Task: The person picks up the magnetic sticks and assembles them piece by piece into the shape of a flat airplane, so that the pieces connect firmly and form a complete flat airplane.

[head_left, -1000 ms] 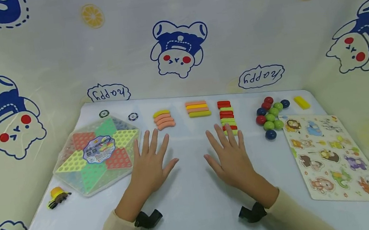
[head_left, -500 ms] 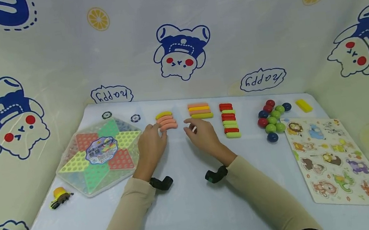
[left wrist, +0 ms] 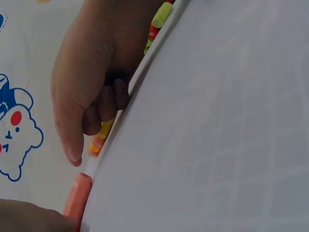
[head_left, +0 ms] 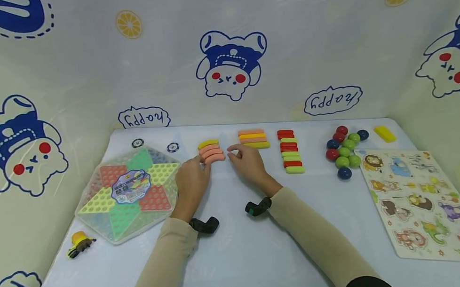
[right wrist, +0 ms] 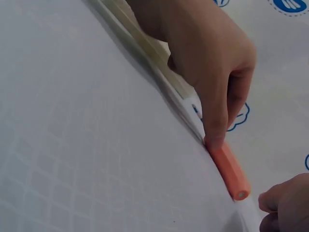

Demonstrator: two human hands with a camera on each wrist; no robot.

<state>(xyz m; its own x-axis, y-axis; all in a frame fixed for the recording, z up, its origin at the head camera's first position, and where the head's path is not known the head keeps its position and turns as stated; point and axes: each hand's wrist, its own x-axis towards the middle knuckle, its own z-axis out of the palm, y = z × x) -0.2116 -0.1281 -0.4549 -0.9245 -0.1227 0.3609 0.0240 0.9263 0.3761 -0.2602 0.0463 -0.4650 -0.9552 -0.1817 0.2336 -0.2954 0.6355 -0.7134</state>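
Note:
My left hand [head_left: 192, 182] pinches the left end of the nearest orange curved toy rod [head_left: 216, 158] between thumb and finger. In the right wrist view a small grey dot marks the free end of that rod [right wrist: 230, 170]. Two more orange curved rods and a yellow one [head_left: 208, 143] lie just behind it. My right hand [head_left: 250, 164] hovers to the right of the rod, index finger and thumb apart, other fingers curled, holding nothing. The left wrist view shows a gap between the right index fingertip [left wrist: 75, 158] and the rod's end.
Straight long rods [head_left: 257, 145] and short red and green rods [head_left: 291, 157] lie in rows. Coloured balls [head_left: 344, 152], a yellow block [head_left: 384, 134] and an animal puzzle board [head_left: 420, 188] are right. A star game board [head_left: 98, 220], two chips [head_left: 172, 147] and a hair clip [head_left: 80, 243] are left.
Both hands moved forward from spread and flat to the curved rods. The left took hold of the nearest rod's end; the right came inward, its fingers curling. The last half second shows little movement.

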